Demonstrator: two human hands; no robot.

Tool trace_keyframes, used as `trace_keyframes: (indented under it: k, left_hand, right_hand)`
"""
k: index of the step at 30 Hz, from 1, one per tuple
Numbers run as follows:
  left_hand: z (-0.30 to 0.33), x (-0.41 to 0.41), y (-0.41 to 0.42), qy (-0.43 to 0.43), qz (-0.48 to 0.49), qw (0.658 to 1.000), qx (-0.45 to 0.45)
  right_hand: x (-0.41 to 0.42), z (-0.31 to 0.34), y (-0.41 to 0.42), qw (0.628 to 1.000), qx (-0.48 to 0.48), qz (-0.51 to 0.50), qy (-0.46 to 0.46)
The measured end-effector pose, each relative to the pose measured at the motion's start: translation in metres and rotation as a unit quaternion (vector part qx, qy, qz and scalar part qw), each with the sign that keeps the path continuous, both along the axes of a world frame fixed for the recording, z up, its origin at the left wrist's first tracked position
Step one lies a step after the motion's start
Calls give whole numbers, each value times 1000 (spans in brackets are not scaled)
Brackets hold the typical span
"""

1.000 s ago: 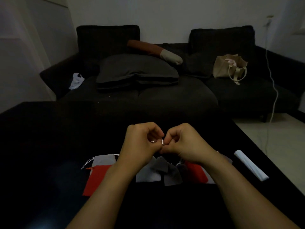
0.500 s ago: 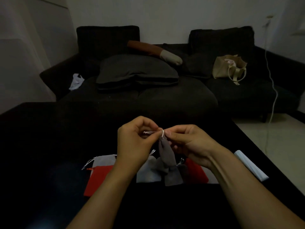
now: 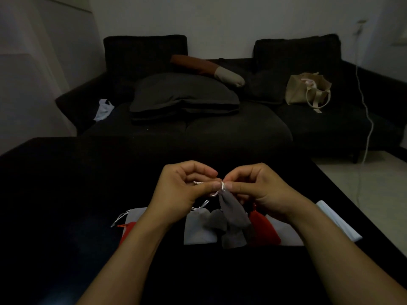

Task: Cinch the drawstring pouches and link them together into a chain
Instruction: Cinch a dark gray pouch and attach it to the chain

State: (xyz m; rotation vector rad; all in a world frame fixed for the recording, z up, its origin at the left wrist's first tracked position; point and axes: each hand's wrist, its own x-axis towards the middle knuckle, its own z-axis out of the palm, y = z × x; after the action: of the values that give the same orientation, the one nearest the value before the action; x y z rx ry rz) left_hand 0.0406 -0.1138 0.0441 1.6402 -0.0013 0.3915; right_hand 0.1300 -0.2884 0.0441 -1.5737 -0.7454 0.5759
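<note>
A dark grey pouch (image 3: 233, 210) hangs by its white drawstring (image 3: 222, 187) above the black table (image 3: 66, 194). My left hand (image 3: 182, 192) pinches the string just left of the pouch's gathered neck. My right hand (image 3: 262, 190) pinches the same string from the right, fingertips almost touching the left ones. Beneath them lie a light grey pouch (image 3: 198, 227), a second dark grey pouch (image 3: 233, 238), a red pouch (image 3: 263, 227) and a pale pouch (image 3: 284, 232). At the left, partly behind my forearm, lie another light grey pouch (image 3: 136, 214) and a red pouch (image 3: 128, 230).
A white rolled object (image 3: 339, 221) lies near the table's right edge. Beyond the table stands a dark sofa (image 3: 220, 128) with cushions, a beige bag (image 3: 308, 91) and a white cloth (image 3: 103, 108). A white cable (image 3: 367, 119) hangs at the right.
My hands have risen and opened out from tight fists. The dark grey pouch has come up off the pile and now dangles from the string between my fingertips.
</note>
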Motion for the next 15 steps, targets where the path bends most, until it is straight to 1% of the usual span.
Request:
trace_keyframes:
  k: [1, 3, 5, 7, 8, 9, 10, 12, 13, 15]
  left_hand:
    - [-1, 1, 1, 0, -5, 1000, 15]
    - [-5, 5, 3, 2, -19, 996, 82]
    - [-9, 6, 3, 17, -47, 986, 159]
    - [-13, 8, 4, 34, -62, 973, 221]
    - [-14, 8, 5, 41, -63, 966, 247]
    - [-15, 8, 5, 47, -64, 961, 265]
    - [-16, 8, 6, 50, -68, 959, 271]
    - [-15, 9, 7, 47, -67, 964, 252]
    - [-15, 10, 7, 49, -63, 972, 223]
    - [-14, 10, 9, 68, -65, 988, 121]
  right_hand:
    - [-1, 1, 2, 1000, -12, -12, -18]
    - [-4, 0, 7, 996, -58, -26, -55]
    - [-6, -2, 14, 983, -136, -19, -120]
    - [-5, -4, 18, 946, -242, 1, -213]
    - [-4, -4, 19, 928, -283, 9, -243]
    - [-4, -3, 20, 919, -303, 15, -253]
    - [-4, -2, 19, 917, -304, 18, -256]
    - [-3, -3, 18, 929, -265, 8, -257]
    - [-3, -4, 17, 942, -228, -8, -245]
    - [-2, -8, 16, 967, -142, -46, -206]
